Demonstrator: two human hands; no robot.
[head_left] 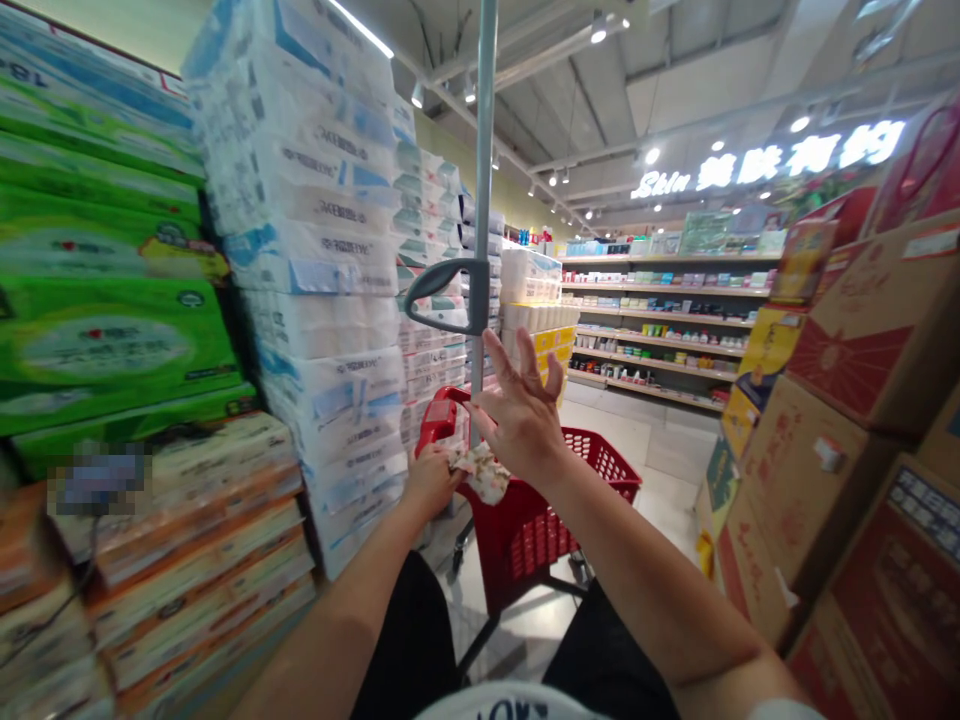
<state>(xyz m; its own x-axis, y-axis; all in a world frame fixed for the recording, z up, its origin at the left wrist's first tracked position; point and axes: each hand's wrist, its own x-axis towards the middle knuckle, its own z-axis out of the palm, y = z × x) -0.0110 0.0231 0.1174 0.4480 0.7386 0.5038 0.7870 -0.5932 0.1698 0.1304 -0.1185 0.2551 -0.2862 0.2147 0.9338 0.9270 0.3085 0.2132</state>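
My left hand (431,478) is closed around the red handle (439,420) of a red shopping basket trolley (555,520) and also pinches a crumpled patterned cloth or paper (484,470). My right hand (521,415) is raised just above the basket's near rim, fingers spread and apart, holding nothing, close to the grey pole (484,200) that rises from the trolley. A grey grip (446,290) sticks out from that pole at mid height. The basket looks empty inside.
Tall stacks of tissue and toilet paper packs (315,250) stand on the left, with green packs (97,300) further left. Cardboard cartons (847,420) are piled on the right. Store shelves (660,330) line the far end of the aisle floor (660,470).
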